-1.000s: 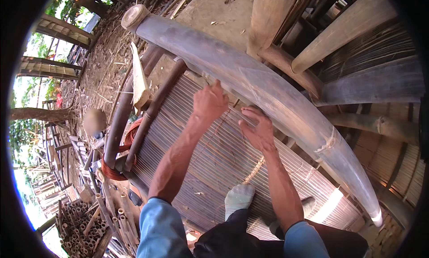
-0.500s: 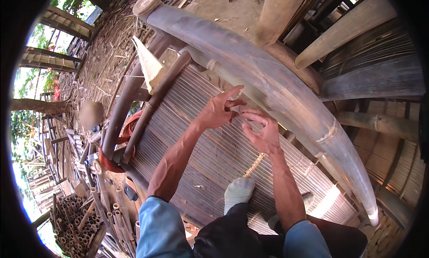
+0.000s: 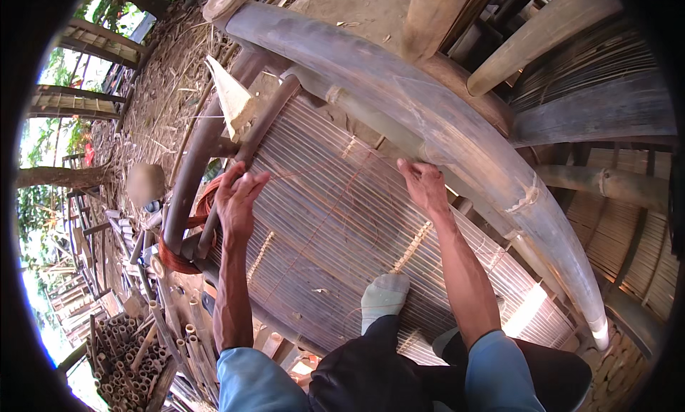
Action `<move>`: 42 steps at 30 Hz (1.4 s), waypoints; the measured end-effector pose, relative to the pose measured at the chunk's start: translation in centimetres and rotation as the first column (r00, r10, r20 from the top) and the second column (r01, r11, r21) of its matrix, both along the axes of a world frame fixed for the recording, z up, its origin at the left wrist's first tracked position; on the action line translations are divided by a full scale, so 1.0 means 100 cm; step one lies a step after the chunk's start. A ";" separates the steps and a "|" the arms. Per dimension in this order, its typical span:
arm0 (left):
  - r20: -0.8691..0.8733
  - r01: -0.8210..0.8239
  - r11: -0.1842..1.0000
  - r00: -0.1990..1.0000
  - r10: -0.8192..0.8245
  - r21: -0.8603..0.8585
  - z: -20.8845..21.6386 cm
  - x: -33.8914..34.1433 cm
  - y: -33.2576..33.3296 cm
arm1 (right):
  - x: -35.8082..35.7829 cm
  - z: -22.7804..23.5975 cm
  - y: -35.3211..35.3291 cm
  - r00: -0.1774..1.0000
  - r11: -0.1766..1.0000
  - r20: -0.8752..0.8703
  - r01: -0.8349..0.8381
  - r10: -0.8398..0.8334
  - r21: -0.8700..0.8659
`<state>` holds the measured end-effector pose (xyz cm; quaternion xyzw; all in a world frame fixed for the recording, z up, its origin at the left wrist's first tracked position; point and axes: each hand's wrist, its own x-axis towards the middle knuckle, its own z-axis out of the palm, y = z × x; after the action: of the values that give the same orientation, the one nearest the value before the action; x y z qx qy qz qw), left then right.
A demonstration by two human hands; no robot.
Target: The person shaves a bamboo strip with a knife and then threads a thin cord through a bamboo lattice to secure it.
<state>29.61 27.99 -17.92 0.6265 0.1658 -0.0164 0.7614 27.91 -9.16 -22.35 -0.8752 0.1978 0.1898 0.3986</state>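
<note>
A thin reddish cord (image 3: 307, 171) runs between my two hands above a slatted bamboo seat (image 3: 342, 219). My left hand (image 3: 239, 198) is closed, thumb and fingers pinched on the cord beside the dark rail at the seat's left. Over the far right side of the slats, my right hand (image 3: 426, 187) is also closed, its fingertips pinching the cord's other stretch. More loose cord trails across the slats toward me. Pale bindings (image 3: 414, 248) cross the slats in short rows. A bundle of orange-red cord (image 3: 178, 258) is wound around the frame's left corner.
My foot in a grey sock (image 3: 385, 298) rests on the slats. A thick curved bamboo pole (image 3: 399, 91) arches along the far and right side. A cream wedge-shaped piece (image 3: 232, 102) stands by the left rail. Cut bamboo tubes (image 3: 128, 362) are piled at lower left.
My hands were together over the slats; now they are wide apart. The left has moved left and nearer the rail, the right slightly up, with the cord drawn out between them.
</note>
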 end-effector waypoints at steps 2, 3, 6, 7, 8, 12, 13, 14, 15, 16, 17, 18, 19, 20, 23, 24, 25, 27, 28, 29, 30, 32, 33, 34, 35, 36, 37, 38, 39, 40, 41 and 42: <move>-0.081 -0.023 0.994 0.996 0.032 0.109 0.014 -0.010 0.008 | -0.001 -0.002 0.000 0.999 1.000 -0.048 0.019 -0.018 0.021; -0.080 -0.026 0.994 0.996 0.035 0.111 0.018 -0.016 0.011 | -0.005 -0.007 0.003 0.990 0.989 0.071 0.111 -0.118 0.095; -0.079 -0.085 0.988 0.992 0.096 0.133 0.022 -0.026 0.015 | -0.016 -0.026 0.007 0.900 0.951 0.328 0.230 -0.289 0.209; -0.081 -0.084 0.988 0.992 0.096 0.133 0.022 -0.030 0.022 | -0.020 -0.030 0.008 0.815 0.933 0.463 0.260 -0.350 0.248; -0.091 -0.133 0.981 0.985 0.147 0.144 0.022 -0.034 0.032 | -0.025 -0.034 0.007 0.815 0.933 0.461 0.262 -0.351 0.247; -0.105 -0.173 0.951 0.973 0.206 0.257 0.023 -0.058 0.094 | -0.027 -0.026 0.008 0.843 0.922 0.381 0.311 -0.380 0.233; -0.125 -0.138 0.929 0.973 0.191 0.343 0.024 -0.067 0.110 | -0.027 -0.026 0.007 0.893 0.961 0.354 0.265 -0.278 0.084; -0.129 -0.132 0.931 0.974 0.185 0.342 0.024 -0.075 0.122 | -0.025 -0.021 0.005 0.893 0.959 0.351 0.271 -0.283 0.081; -0.118 -0.128 0.897 0.974 0.194 0.422 0.027 -0.085 0.133 | -0.021 -0.013 0.005 0.951 0.982 0.245 0.188 -0.187 0.018; -0.104 -0.125 0.858 0.974 0.202 0.499 0.028 -0.093 0.145 | -0.018 -0.009 0.004 0.987 0.995 0.131 0.096 -0.090 -0.035; -0.104 -0.123 0.857 0.974 0.200 0.500 0.031 -0.098 0.159 | -0.015 -0.016 0.000 0.987 0.995 0.132 0.098 -0.093 -0.033; -0.112 -0.171 0.836 0.957 0.266 0.522 0.034 -0.104 0.176 | -0.014 -0.028 -0.006 0.997 0.993 0.075 0.040 -0.031 -0.112; -0.122 -0.211 0.817 0.939 0.323 0.537 0.033 -0.103 0.182 | -0.013 -0.040 -0.011 1.000 0.981 0.013 -0.016 0.019 -0.195; 0.038 -0.221 0.601 0.953 0.302 0.768 0.025 -0.102 0.183 | -0.013 -0.053 -0.015 1.000 0.980 0.014 -0.004 0.007 -0.198; 0.196 -0.218 0.199 0.973 0.126 0.955 0.016 -0.062 0.108 | -0.018 -0.067 -0.019 0.991 0.945 0.131 0.012 0.033 -0.328; 0.208 -0.218 0.086 0.971 0.116 0.972 0.007 -0.055 0.086 | -0.011 -0.043 -0.007 1.000 0.972 0.002 0.009 -0.009 -0.234; 0.269 -0.263 0.109 0.962 -0.049 0.959 -0.006 -0.042 0.061 | -0.006 -0.026 0.000 0.992 0.989 -0.123 0.024 -0.042 -0.144; 0.330 -0.277 0.198 0.883 -0.334 0.940 -0.034 -0.007 -0.019 | -0.013 -0.035 0.003 0.996 0.980 -0.002 0.083 -0.085 -0.181; 0.350 -0.249 0.296 0.864 -0.362 0.922 -0.051 0.004 -0.060 | -0.018 -0.039 0.005 0.987 0.967 0.113 0.137 -0.115 -0.213; 0.244 -0.096 0.364 0.890 -0.385 0.926 -0.049 0.012 -0.101 | -0.021 -0.038 0.005 0.987 0.966 0.108 0.143 -0.122 -0.216; 0.234 -0.077 0.350 0.870 -0.433 0.934 -0.055 0.016 -0.123 | -0.020 -0.030 0.008 0.991 0.969 0.095 0.116 -0.097 -0.220; 0.230 -0.064 0.332 0.841 -0.490 0.941 -0.067 0.020 -0.142 | -0.015 -0.023 0.008 0.992 0.971 0.090 0.101 -0.083 -0.219; 0.245 -0.077 0.331 0.829 -0.502 0.940 -0.072 0.018 -0.148 | -0.017 -0.024 0.007 0.991 0.965 0.100 0.109 -0.088 -0.240; 0.260 -0.092 0.329 0.818 -0.513 0.940 -0.076 0.016 -0.152 | -0.019 -0.025 0.007 0.990 0.959 0.111 0.116 -0.089 -0.259; 0.255 -0.086 0.327 0.815 -0.520 0.941 -0.080 0.016 -0.156 | -0.019 -0.026 0.007 0.989 0.959 0.107 0.122 -0.097 -0.256; 0.195 -0.088 0.222 0.832 -0.519 0.971 -0.079 0.020 -0.161 | -0.016 -0.023 0.006 0.989 0.964 0.102 0.128 -0.107 -0.234; 0.135 -0.089 0.114 0.850 -0.509 0.989 -0.077 0.022 -0.163 | -0.014 -0.020 0.007 0.989 0.969 0.097 0.131 -0.113 -0.211; 0.128 -0.130 0.036 0.828 -0.547 0.991 -0.073 0.021 -0.162 | -0.015 -0.018 0.010 0.989 0.970 0.101 0.129 -0.110 -0.205; 0.131 -0.133 0.037 0.826 -0.548 0.990 -0.068 0.021 -0.164 | -0.016 -0.017 0.009 0.990 0.967 0.085 0.127 -0.110 -0.221; -0.003 0.093 0.163 0.876 -0.482 0.982 -0.061 0.020 -0.163 | -0.016 -0.016 0.008 0.992 0.964 0.069 0.122 -0.109 -0.236; -0.152 0.299 0.298 0.889 -0.432 0.906 -0.054 0.019 -0.160 | -0.015 -0.016 0.007 0.992 0.964 0.073 0.121 -0.107 -0.235; -0.155 0.303 0.296 0.888 -0.434 0.906 -0.043 0.017 -0.157 | -0.017 -0.017 0.007 0.989 0.963 0.073 0.140 -0.127 -0.228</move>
<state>31.34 12.25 -22.27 0.9585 -0.0471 -0.0597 0.2747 26.26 -8.49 -24.10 -0.9057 0.2656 0.1126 0.3107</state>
